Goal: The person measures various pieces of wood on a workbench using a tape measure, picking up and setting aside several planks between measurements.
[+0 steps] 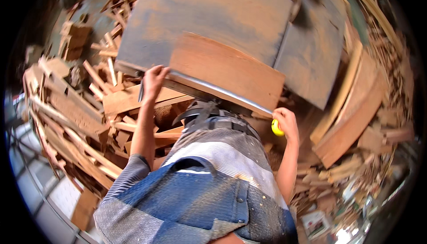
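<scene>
A reddish-brown wooden board (227, 68) lies on a grey metal table (200, 10), along its near edge. A steel tape blade (218, 89) is stretched along the board's near edge. My left hand (155, 80) is closed at the blade's left end, beside the board's left corner. From that same hand a thin dark stick (141, 92) points down; its kind cannot be made out. At the board's right corner my right hand (287, 122) is closed round a yellow tape measure (277, 127), its case partly hidden by the fingers.
Timber offcuts (75, 110) are heaped at the left, some right up to the table. Long planks (351, 115) lean at the right, with more scraps beyond them. A second metal surface (311, 50) adjoins the table's right side. A dark clamp-like part (213, 104) is below the near edge.
</scene>
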### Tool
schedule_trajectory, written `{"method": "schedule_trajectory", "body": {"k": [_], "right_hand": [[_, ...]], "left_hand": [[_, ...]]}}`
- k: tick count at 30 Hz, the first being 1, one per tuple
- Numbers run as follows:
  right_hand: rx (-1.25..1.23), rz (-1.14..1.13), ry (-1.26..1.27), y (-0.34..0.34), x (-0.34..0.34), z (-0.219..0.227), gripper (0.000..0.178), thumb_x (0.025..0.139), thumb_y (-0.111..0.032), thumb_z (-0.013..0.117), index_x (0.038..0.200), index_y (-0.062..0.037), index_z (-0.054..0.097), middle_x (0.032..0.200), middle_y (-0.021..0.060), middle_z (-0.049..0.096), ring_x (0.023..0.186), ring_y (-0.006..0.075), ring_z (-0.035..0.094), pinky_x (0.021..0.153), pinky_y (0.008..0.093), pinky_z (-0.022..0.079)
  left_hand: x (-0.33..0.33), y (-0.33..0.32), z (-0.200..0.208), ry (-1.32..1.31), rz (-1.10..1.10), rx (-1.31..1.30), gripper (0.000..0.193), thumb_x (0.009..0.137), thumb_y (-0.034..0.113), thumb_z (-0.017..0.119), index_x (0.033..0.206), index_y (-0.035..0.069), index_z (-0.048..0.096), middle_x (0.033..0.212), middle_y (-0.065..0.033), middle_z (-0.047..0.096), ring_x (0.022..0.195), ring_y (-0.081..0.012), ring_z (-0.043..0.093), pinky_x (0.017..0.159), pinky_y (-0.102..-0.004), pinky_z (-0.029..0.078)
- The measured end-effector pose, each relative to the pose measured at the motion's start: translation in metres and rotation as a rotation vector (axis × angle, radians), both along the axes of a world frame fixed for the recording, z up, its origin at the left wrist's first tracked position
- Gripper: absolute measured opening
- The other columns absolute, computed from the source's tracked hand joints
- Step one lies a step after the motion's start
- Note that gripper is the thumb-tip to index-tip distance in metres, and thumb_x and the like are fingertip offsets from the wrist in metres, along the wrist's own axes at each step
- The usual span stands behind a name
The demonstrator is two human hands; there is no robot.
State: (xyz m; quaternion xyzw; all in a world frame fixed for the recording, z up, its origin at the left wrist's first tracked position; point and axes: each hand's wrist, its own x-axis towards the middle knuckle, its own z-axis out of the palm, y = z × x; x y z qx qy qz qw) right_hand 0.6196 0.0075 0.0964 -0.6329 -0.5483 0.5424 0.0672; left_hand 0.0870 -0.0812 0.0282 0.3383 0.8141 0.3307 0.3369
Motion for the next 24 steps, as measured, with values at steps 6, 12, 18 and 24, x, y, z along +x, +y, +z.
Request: {"method": "schedule_trajectory", "body": {"k": [6, 12, 18, 24], "right_hand": [[0.146, -0.119, -0.384, -0.003, 0.015, -0.042, 0.031, 0.081, -0.037, 0.071, 0.090, -0.0080, 0.077, 0.069, 0.0135, 0.070, 0.065, 0.0235, 0.070, 0.065, 0.0366, 0.053], [0.063, -0.148, -0.506, 0.008, -0.007, -0.038, 0.030, 0.081, -0.039, 0.068, 0.086, -0.0093, 0.074, 0.077, 0.0151, 0.073, 0.077, 0.0348, 0.072, 0.073, 0.0437, 0.055], [-0.062, -0.070, -0.512, 0.021, -0.006, -0.027, 0.028, 0.081, -0.038, 0.067, 0.086, -0.0115, 0.075, 0.076, 0.0143, 0.073, 0.080, 0.0342, 0.072, 0.074, 0.0439, 0.056], [0.106, 0.004, -0.673, 0.015, -0.007, -0.036, 0.027, 0.081, -0.037, 0.070, 0.087, -0.0113, 0.077, 0.080, 0.0145, 0.074, 0.080, 0.0342, 0.073, 0.075, 0.0452, 0.057]], "left_hand": [[0.033, 0.019, 0.003, 0.135, -0.160, -0.180, 0.032, 0.095, 0.029, 0.069, 0.092, -0.002, 0.069, 0.066, -0.0026, 0.060, 0.065, -0.0070, 0.052, 0.061, -0.0279, 0.046], [0.036, 0.023, -0.001, 0.106, -0.125, -0.237, 0.031, 0.094, 0.027, 0.074, 0.096, -0.004, 0.070, 0.070, -0.0028, 0.065, 0.066, -0.0060, 0.056, 0.062, -0.0267, 0.048], [0.039, 0.026, 0.004, 0.086, -0.121, -0.199, 0.034, 0.092, 0.022, 0.076, 0.077, -0.004, 0.059, 0.065, 0.0004, 0.056, 0.063, -0.0052, 0.048, 0.057, -0.0269, 0.042], [0.027, 0.024, -0.004, 0.066, -0.145, -0.191, 0.033, 0.092, 0.022, 0.076, 0.079, -0.004, 0.060, 0.069, 0.0005, 0.059, 0.064, -0.0056, 0.050, 0.059, -0.0263, 0.043]]}}
